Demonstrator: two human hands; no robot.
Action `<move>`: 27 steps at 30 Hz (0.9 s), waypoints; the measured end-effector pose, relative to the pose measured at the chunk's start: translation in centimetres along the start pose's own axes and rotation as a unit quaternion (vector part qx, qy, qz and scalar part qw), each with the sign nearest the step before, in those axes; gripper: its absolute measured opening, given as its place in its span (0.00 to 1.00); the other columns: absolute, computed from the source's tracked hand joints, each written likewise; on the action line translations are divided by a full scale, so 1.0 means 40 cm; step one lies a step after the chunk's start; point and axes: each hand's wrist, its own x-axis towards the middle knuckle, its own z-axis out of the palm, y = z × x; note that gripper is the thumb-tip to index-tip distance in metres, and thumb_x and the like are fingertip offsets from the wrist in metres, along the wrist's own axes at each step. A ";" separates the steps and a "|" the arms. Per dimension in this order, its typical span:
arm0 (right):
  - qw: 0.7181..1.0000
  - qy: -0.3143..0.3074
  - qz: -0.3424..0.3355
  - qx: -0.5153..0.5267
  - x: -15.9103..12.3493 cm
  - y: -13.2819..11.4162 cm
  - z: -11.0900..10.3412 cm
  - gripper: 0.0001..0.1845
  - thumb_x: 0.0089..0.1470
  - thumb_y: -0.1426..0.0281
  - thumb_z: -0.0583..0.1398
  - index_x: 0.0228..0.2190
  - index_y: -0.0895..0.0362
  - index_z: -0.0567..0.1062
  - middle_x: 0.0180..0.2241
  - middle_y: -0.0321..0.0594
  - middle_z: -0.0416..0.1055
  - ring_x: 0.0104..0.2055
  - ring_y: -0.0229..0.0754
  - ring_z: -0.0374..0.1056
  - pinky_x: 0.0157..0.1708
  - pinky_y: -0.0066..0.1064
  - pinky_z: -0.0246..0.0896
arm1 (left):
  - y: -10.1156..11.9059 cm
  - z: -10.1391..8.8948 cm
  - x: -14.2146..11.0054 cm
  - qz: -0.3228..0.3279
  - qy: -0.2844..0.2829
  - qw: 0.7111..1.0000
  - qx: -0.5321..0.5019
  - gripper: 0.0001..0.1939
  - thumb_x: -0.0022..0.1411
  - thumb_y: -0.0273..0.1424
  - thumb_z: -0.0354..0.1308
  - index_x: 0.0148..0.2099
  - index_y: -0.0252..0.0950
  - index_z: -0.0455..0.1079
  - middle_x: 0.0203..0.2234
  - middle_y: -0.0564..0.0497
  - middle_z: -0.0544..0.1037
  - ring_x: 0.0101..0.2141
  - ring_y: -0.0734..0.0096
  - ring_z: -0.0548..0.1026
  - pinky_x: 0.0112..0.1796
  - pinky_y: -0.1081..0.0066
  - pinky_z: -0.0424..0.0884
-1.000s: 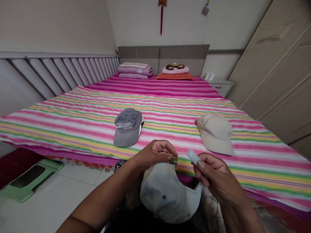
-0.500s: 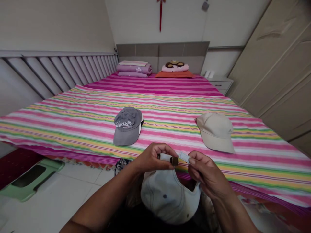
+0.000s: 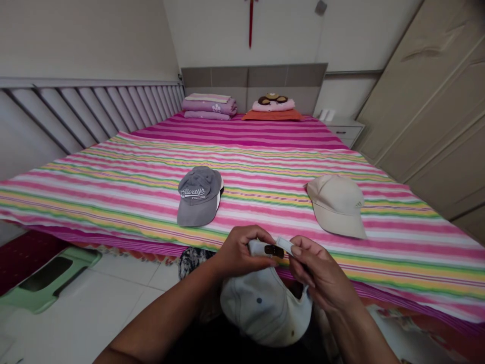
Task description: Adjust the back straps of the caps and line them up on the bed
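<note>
A pale blue-grey baseball cap (image 3: 261, 303) hangs below my hands, its back opening facing up toward them. My left hand (image 3: 242, 253) is closed on the cap's strap end with the dark metal buckle (image 3: 274, 251). Between the thumb and fingers of my right hand (image 3: 316, 268) is pinched the loose strap end (image 3: 285, 244), its tip right beside the buckle. Whether the tip has entered the buckle I cannot tell. Beyond my hands, a grey cap (image 3: 199, 197) with white lettering lies on the bed at left and a beige cap (image 3: 336, 205) at right.
A striped sheet (image 3: 261, 167) covers the bed. Folded purple bedding (image 3: 209, 107) and an orange pillow (image 3: 271, 116) lie by the headboard. A green plastic stool (image 3: 49, 283) stands on the tiled floor at left. A nightstand (image 3: 344, 131) and wardrobe (image 3: 428, 106) are at right.
The buckle has turned and moved slightly right, and the strap tip has shifted a little left, closing the gap between them. Both hands keep their grips; the caps on the bed stay put.
</note>
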 end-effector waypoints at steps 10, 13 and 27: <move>0.998 0.037 -0.009 -0.042 0.000 0.005 0.021 0.13 0.43 0.62 0.62 0.23 0.59 0.68 0.11 0.27 0.56 0.13 0.28 0.44 0.15 0.23 0.34 | -0.015 0.017 -0.003 0.069 0.039 0.996 0.046 0.08 0.47 0.30 0.62 0.33 0.36 0.71 0.26 0.47 0.75 0.28 0.70 0.72 0.32 0.72 0.65; 0.999 0.037 -0.006 -0.036 0.003 0.006 0.024 0.13 0.43 0.62 0.62 0.22 0.59 0.67 0.10 0.27 0.56 0.13 0.27 0.44 0.16 0.22 0.34 | -0.018 0.019 -0.005 0.090 0.023 0.994 0.055 0.10 0.45 0.28 0.63 0.34 0.37 0.71 0.27 0.47 0.76 0.30 0.69 0.72 0.34 0.72 0.65; 0.999 0.024 -0.003 0.030 0.014 -0.002 0.028 0.12 0.42 0.66 0.63 0.21 0.59 0.66 0.16 0.29 0.62 0.13 0.25 0.42 0.15 0.24 0.32 | -0.040 0.035 0.006 -0.177 0.067 0.879 -0.439 0.19 0.38 0.39 0.66 0.29 0.31 0.67 0.22 0.50 0.74 0.21 0.76 0.70 0.25 0.76 0.63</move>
